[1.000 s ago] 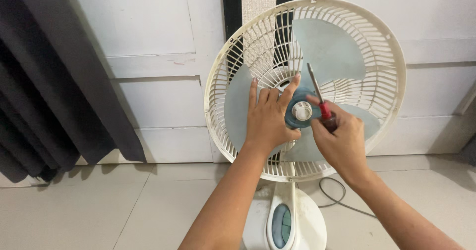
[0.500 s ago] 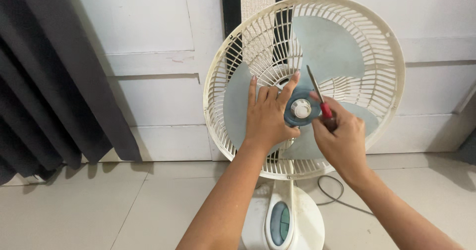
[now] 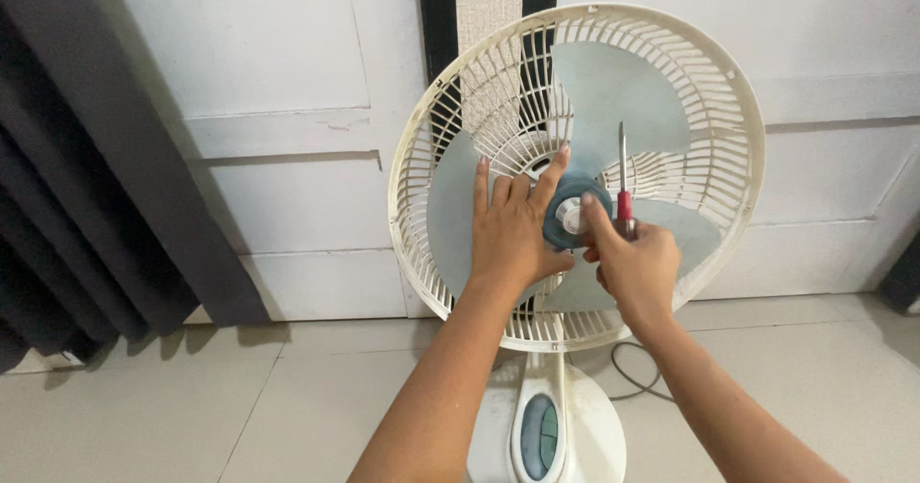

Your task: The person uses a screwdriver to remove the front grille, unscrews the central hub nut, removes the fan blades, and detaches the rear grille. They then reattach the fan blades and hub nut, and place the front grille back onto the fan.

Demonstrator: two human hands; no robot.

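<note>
Right hand hides hub cap partly.

The pale blue fan blade sits inside the cream rear grille, with no front cover on. It has three wide blades: one points up, one left, one to the lower right. At its centre is a darker blue hub with a small white cap. A screwdriver with red handle stands nearly upright, shaft pointing up, just right of the hub.
</note>
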